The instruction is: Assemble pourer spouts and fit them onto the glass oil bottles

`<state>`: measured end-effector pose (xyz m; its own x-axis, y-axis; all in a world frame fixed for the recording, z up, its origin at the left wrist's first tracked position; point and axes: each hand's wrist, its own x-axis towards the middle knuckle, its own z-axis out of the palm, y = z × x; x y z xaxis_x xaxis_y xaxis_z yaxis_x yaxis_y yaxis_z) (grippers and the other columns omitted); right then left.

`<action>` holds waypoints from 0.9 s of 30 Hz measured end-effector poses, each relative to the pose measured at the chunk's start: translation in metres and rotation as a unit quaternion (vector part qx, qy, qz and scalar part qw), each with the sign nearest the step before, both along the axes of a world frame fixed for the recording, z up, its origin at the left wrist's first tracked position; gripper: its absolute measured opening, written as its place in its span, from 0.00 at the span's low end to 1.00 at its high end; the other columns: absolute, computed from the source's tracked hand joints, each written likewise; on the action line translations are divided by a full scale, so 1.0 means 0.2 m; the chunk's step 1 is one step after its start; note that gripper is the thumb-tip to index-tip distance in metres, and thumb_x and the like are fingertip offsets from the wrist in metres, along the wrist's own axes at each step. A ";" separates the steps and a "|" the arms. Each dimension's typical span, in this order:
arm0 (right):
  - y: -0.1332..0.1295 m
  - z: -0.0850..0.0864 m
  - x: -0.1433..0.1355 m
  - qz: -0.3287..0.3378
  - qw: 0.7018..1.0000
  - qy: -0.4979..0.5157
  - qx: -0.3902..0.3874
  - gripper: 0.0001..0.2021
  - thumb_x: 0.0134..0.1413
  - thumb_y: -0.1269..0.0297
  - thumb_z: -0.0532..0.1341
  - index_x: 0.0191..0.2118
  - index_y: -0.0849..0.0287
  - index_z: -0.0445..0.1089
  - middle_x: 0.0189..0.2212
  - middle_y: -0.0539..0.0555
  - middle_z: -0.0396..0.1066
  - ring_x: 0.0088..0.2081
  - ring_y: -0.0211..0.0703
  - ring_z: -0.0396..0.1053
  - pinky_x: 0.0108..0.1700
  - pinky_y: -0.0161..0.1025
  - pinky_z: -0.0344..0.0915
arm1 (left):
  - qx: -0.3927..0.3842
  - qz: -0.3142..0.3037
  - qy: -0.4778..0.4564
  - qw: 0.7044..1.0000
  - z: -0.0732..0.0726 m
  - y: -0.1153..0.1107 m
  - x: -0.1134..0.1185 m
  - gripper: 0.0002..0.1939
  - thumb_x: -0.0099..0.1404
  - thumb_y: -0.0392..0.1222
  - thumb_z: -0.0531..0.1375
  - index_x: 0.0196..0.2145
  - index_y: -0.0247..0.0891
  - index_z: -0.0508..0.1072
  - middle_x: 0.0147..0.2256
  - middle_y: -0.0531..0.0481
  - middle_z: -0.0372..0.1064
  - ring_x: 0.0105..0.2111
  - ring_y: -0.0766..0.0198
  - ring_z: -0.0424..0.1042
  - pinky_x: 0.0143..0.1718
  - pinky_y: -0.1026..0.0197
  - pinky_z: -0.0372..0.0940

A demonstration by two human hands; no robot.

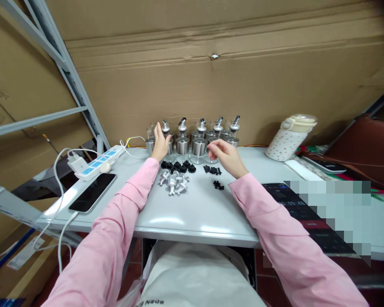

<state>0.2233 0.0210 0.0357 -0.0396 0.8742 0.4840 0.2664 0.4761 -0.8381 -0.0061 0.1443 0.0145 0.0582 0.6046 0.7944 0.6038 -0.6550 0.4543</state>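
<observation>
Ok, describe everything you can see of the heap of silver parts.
The silver parts lie loose in a small heap on the table, on the near side of the black stoppers. Each looks to have a broad, rounded end and a narrow stem, with a shiny finish that could be metal or plated plastic. They point in different directions and some overlap, so their number is hard to tell. Neither hand touches them.

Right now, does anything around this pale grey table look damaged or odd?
Yes: the brown cardboard sheet behind the steel-sleeved glass bottles has what looks like a small ragged tear, its whitish patch standing out against the brown.
</observation>
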 end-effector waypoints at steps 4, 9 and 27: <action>-0.01 -0.04 -0.03 0.072 0.970 -0.212 -0.091 0.08 0.50 0.62 0.56 0.30 0.62 0.69 0.18 0.48 0.65 0.19 0.34 0.62 0.27 0.33 0.60 | 0.150 0.054 0.016 0.987 0.03 -0.20 0.02 0.22 0.67 0.48 0.46 0.56 0.38 0.49 0.59 0.38 0.42 0.61 0.55 0.42 0.61 0.47 0.42; -0.01 -0.10 -0.09 0.120 0.924 -0.357 -0.062 0.10 0.47 0.70 0.58 0.37 0.62 0.72 0.18 0.48 0.66 0.20 0.34 0.61 0.29 0.32 0.57 | 0.142 -0.126 0.241 0.952 -0.01 -0.54 0.02 0.17 0.68 0.47 0.42 0.48 0.38 0.61 0.50 0.42 0.59 0.53 0.58 0.57 0.54 0.52 0.53; -0.03 -0.16 -0.15 0.154 0.888 -0.431 -0.049 0.09 0.43 0.69 0.61 0.35 0.63 0.72 0.22 0.50 0.67 0.23 0.34 0.60 0.30 0.32 0.55 | -0.078 -0.213 0.385 0.895 -0.12 -0.62 0.08 0.40 0.55 0.55 0.59 0.58 0.35 0.46 0.52 0.36 0.58 0.46 0.51 0.66 0.44 0.52 0.61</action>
<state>0.1932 0.0156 0.0034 -0.6029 0.7937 0.0808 0.6984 0.5740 -0.4274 0.0093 0.0196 -0.0094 0.8034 0.4975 0.3273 0.4874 -0.8651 0.1184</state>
